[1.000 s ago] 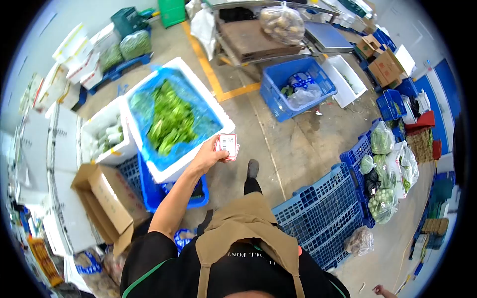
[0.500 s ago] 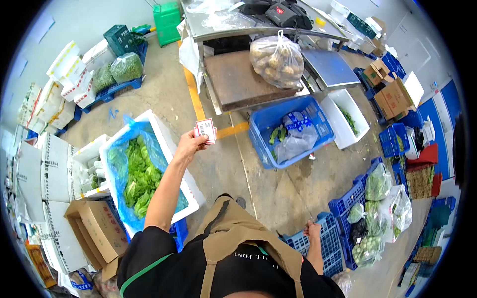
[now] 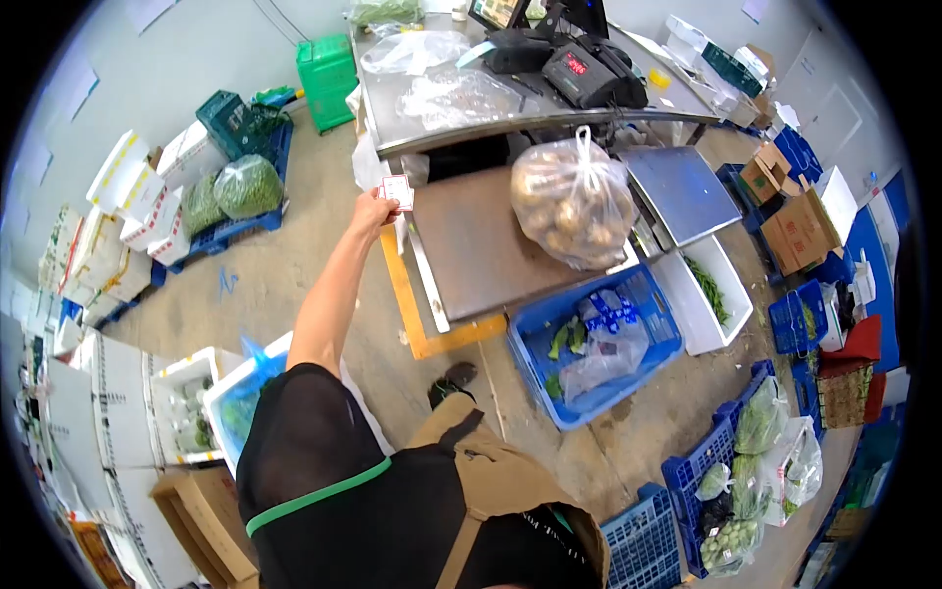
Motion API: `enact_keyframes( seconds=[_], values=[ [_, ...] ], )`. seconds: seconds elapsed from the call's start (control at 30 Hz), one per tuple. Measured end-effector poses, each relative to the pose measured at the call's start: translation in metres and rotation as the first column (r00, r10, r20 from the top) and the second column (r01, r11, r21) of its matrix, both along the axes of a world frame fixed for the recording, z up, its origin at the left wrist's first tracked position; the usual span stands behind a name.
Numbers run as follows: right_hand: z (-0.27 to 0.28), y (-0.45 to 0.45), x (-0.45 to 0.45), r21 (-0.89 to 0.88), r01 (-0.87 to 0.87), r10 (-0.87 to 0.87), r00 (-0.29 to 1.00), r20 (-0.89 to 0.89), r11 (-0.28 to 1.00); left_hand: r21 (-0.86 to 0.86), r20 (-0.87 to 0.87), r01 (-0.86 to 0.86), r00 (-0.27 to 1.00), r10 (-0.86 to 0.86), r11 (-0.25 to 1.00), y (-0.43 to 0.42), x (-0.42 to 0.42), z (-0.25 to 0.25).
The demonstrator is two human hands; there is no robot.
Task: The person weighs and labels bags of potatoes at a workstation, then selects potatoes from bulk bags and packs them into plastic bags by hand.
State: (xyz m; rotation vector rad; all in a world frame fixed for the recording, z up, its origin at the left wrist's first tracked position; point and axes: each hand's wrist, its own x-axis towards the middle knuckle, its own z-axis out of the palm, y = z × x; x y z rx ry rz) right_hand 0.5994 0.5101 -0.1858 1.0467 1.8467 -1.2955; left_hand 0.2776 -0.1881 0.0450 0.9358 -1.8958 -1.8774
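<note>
My left hand [image 3: 375,210] is stretched forward, its fingers closed on small white labels [image 3: 396,191] with red borders. The hand is beside the left edge of a brown metal platform [image 3: 471,236], on which a clear bag of round brown produce [image 3: 574,201] rests. Behind the platform stands a steel table [image 3: 392,120] with plastic bags and a black device [image 3: 581,74] with a red display. My right hand is out of the picture.
A blue crate [image 3: 535,393] with greens and plastic stands below the platform, beside a white foam box [image 3: 702,339]. Another foam box [image 3: 280,348] lined with blue plastic is at left. Blue pallets [image 3: 643,540] and bagged vegetables [image 3: 760,417] lie at right.
My left hand has moved forward with the labels, from over the leafy greens to beside the platform. My right hand, seen half a second ago near the blue pallet, has left the view.
</note>
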Motion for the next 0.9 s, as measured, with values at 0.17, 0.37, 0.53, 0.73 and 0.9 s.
enact_keyframes(
  seconds=[0.17,0.37,0.53,0.73,0.9],
  values=[
    [0.028,-0.091,-0.111,0.036,0.004,-0.003,1.000,-0.022,0.999,-0.258,0.010,-0.083,0.996,0.089,0.962,-0.121,-0.127,-0.035],
    [0.058,-0.137,-0.187,0.127,0.081,-0.070,0.993,-0.092,0.989,-0.329,0.152,-0.014,0.986,0.068,0.944,-0.170,-0.207,-0.029],
    [0.056,-0.118,-0.089,0.179,0.244,-0.232,0.969,-0.087,0.953,-0.300,0.244,0.124,0.968,-0.049,0.946,-0.231,-0.254,-0.088],
    [0.071,-0.152,0.080,0.525,-0.229,0.234,0.971,0.059,0.820,-0.921,0.232,0.228,0.972,0.025,-0.315,-0.275,-0.286,-0.138],
    [0.082,-0.214,0.110,0.336,0.745,-0.788,0.616,-0.015,0.576,-0.898,-0.264,0.031,0.760,-0.594,0.439,-0.043,-0.220,-0.153]
  ],
)
